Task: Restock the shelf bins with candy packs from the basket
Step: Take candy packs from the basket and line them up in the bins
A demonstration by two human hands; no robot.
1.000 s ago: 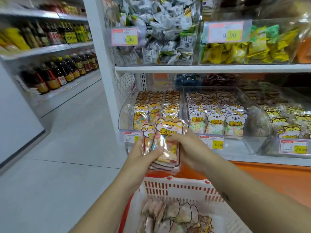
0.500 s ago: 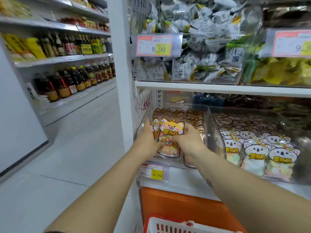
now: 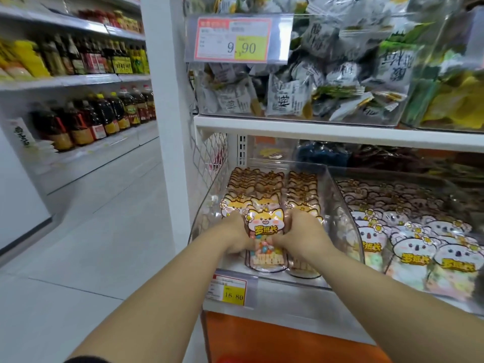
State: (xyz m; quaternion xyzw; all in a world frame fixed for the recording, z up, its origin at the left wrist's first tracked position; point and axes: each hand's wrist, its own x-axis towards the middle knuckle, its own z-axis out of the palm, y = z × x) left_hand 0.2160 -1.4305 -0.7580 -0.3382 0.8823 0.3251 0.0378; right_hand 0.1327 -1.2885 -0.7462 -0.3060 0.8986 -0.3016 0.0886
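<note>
A stack of candy packs [image 3: 265, 233] with an orange cartoon-dog header stands at the front of the clear shelf bin [image 3: 337, 195], in its middle row. My left hand [image 3: 234, 235] grips the stack's left edge and my right hand [image 3: 301, 231] grips its right edge, both inside the bin. Rows of the same dog packs [image 3: 302, 189] fill the bin behind my hands. Of the basket, only a red sliver [image 3: 226, 359] shows at the bottom edge.
A neighbouring clear bin holds white koala candy packs [image 3: 429, 247]. Above, a white shelf board [image 3: 314, 131] carries bins of grey and yellow snack bags. A price tag [image 3: 230, 292] hangs below the dog bin. Bottle shelves [image 3: 86, 119] line the aisle on the left.
Both hands carried the dog packs from above the basket up and forward into the clear bin, then lowered them into the front of the middle row. The view has risen, leaving the basket almost out of sight.
</note>
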